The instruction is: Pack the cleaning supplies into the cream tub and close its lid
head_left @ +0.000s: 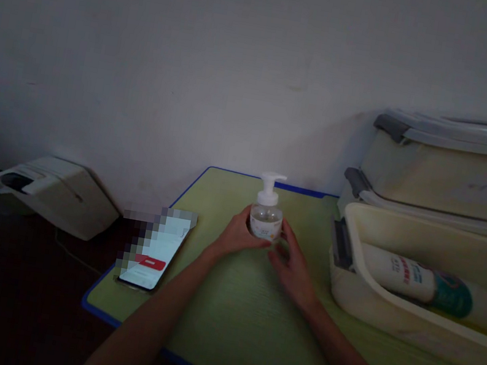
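Note:
A clear pump bottle [265, 222] with a white pump head and a printed label stands upright at the middle of the view, over the green tabletop. My left hand [237, 234] is wrapped round its left side, the thumb lying along the front of its base. On the right side, the fingers of my right hand [293, 262] curve against the bottle, with the thumb near its lower front edge. Parts of the fingers of both hands are hidden behind the bottle. Whether the base rests on the table cannot be made out.
A phone [155, 249] with a lit, partly blurred screen lies at the table's [220, 322] left edge. To the right, an open cream bin [390, 313] holds a white and green bottle [423, 281]. Lidded storage boxes [454, 177] stand behind it. A white bin-like container [65, 190] lies at left.

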`<state>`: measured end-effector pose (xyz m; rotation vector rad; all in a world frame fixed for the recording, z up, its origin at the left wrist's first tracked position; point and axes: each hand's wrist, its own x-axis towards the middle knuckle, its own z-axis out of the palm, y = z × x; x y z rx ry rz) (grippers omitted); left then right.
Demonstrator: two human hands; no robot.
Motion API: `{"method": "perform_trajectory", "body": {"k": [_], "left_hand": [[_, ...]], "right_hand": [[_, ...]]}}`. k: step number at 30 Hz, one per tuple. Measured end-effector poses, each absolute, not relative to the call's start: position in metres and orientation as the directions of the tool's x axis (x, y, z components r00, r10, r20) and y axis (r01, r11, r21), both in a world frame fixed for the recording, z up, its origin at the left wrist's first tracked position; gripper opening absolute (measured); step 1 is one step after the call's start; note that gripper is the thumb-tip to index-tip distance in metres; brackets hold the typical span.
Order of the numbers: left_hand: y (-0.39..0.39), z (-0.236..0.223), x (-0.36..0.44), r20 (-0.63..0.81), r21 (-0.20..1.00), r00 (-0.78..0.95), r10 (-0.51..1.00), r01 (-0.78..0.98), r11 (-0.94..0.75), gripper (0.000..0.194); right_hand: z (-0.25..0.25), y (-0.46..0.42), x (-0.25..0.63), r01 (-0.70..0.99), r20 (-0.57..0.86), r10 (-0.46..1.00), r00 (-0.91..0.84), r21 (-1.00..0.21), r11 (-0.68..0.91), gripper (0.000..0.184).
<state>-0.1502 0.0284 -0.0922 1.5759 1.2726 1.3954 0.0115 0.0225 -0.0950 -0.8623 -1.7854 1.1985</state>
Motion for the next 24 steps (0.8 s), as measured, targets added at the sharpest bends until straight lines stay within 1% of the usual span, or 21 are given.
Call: {"method": "perform_trajectory", "body": {"k": [5, 7, 11, 13, 17, 24], "left_hand": [[0.022, -0.09, -0.14, 0.293, 0.945, -0.053, 0.955, 0.17, -0.28, 0.083], [0.021, -0.091, -0.139, 0.258, 0.954, -0.08, 0.963, 0.18, -0.24, 0.082], [0.019, -0.092, -0.139, 0.203, 0.962, -0.098, 0.974, 0.205, -0.18, 0.072], [0.018, -0.091, -0.139, 0.193, 0.964, -0.075, 0.978, 0.203, -0.174, 0.078], [0.017, -0.088, -0.138, 0.206, 0.965, -0.023, 0.978, 0.173, -0.199, 0.095], [0.017, -0.089, -0.134, 0.275, 0.959, -0.012, 0.961, 0.069, -0.274, 0.1]], "right_hand": [[-0.095, 0.023, 0.012, 0.083, 0.249, 0.841, -0.481, -0.942, 0.326, 0.079], [-0.096, 0.023, 0.012, 0.067, 0.228, 0.844, -0.485, -0.953, 0.295, 0.082], [-0.096, 0.023, 0.012, 0.045, 0.199, 0.852, -0.485, -0.967, 0.251, 0.083], [-0.096, 0.023, 0.013, 0.019, 0.203, 0.853, -0.481, -0.97, 0.241, 0.084], [-0.095, 0.023, 0.014, -0.032, 0.19, 0.845, -0.5, -0.979, 0.201, 0.085], [-0.089, 0.021, 0.015, -0.066, 0.182, 0.835, -0.519, -0.983, 0.174, 0.086]]}}
